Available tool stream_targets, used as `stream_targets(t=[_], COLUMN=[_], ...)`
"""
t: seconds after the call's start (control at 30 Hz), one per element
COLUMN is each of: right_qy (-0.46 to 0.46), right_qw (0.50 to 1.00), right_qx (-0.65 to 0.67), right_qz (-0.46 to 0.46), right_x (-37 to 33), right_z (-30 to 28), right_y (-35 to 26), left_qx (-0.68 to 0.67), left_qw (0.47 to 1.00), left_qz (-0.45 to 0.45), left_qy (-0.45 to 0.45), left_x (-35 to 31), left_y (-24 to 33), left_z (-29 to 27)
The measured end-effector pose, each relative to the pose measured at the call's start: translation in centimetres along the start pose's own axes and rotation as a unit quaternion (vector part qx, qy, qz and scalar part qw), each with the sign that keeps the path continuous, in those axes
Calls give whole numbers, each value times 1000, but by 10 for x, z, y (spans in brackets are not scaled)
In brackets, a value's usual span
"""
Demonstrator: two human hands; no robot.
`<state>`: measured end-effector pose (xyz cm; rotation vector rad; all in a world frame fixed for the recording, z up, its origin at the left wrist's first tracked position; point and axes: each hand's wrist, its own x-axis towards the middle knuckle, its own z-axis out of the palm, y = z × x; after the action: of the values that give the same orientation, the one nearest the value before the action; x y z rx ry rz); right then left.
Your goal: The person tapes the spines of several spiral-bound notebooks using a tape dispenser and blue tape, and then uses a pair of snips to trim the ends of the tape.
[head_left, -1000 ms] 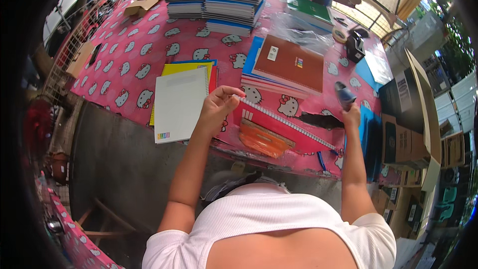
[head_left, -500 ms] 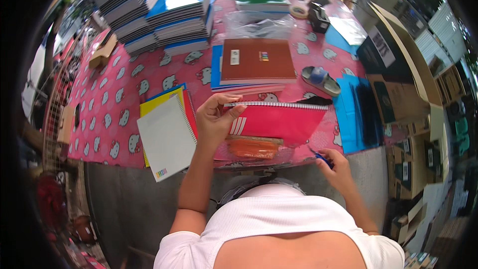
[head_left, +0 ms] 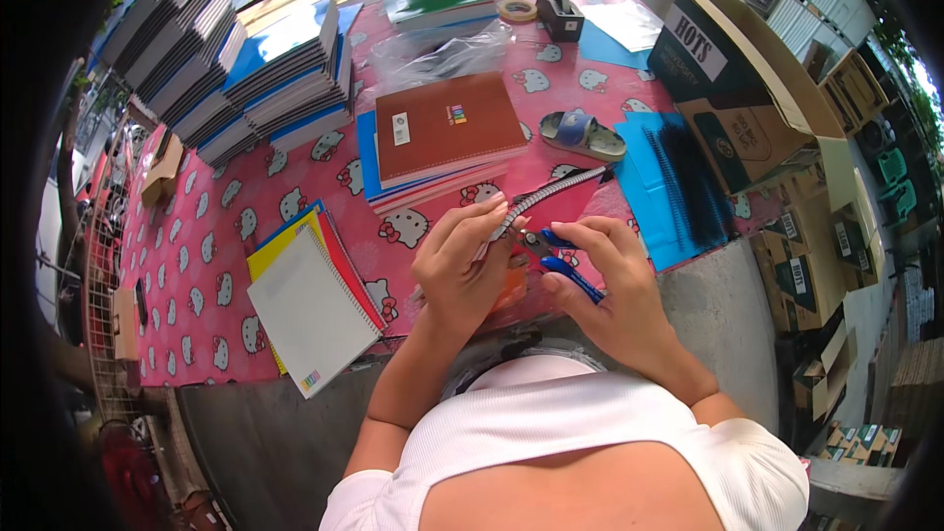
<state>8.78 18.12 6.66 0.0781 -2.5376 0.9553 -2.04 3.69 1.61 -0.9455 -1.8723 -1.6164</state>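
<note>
The left hand (head_left: 460, 261) pinches the pink spiral notebook (head_left: 559, 188) at its near end, the rest stretching away rightward from that grip; the right hand (head_left: 618, 280) curls around blue-handled pliers (head_left: 574, 277), nose beside the left fingertips.

Hands (head_left: 457, 261) hold a notebook (head_left: 554, 191) and blue pliers (head_left: 575, 277).

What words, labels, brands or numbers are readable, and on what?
I'll locate text, not copy it:
Open cardboard box: bold label lettering, legible; smaller print unclear.
Boxes pictured below it: label lettering, legible.
Brown notebook: sticker and logo, too small.
White spiral notebook: corner logo, too small.
</note>
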Motion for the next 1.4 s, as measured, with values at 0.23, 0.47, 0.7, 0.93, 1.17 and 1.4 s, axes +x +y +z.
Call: stream_targets(t=[0.23,0.47,0.7,0.93,1.17,1.4], right_qy=[-280,-76,-55,-11,-248,-420], right_qw=[690,970,973,977,913,845], right_qx=[595,217,-225,-11,-142,-77], right_qz=[303,83,23,-215,-293,-323], right_x=[11,-4,-36,139,212,265], right_z=[5,29,67,169,271,280], right_y=[55,92,230,142,69,83], left_qx=[15,32,-56,361,307,345], left_qw=[999,982,765,659,529,653], left_qz=[28,-95,-184,-387,-437,-395], left_qy=[-14,161,615,535,660,546], left_x=[-3,-7,-104,-222,-180,-203], left_y=[-3,-6,-44,-96,-111,-124], left_z=[-1,-54,-196,-237,-192,-241])
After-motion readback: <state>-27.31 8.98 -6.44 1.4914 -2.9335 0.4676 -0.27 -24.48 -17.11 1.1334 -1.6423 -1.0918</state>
